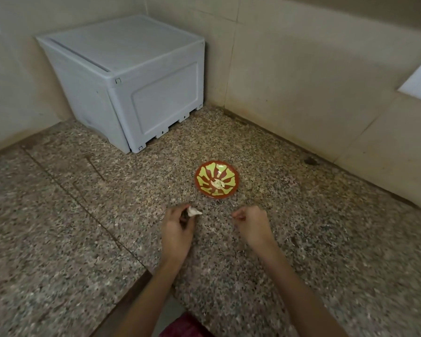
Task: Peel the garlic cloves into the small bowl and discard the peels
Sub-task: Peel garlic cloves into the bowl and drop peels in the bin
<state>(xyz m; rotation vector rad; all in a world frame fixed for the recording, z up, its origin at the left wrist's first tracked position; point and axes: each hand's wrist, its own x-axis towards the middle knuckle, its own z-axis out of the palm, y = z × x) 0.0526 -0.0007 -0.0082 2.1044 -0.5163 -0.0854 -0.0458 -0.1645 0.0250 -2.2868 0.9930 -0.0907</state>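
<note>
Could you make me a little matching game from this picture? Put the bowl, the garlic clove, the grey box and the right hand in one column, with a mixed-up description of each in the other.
Things:
1. small bowl
2. garlic clove
3. grey box
4. right hand

Descriptions:
A. in the far corner of the counter
B. pinched by the left hand
C. red with a yellow-green pattern, beyond both hands
D. fingers curled, opposite the left hand

Pairs: 1-C, 2-B, 3-A, 4-D
</note>
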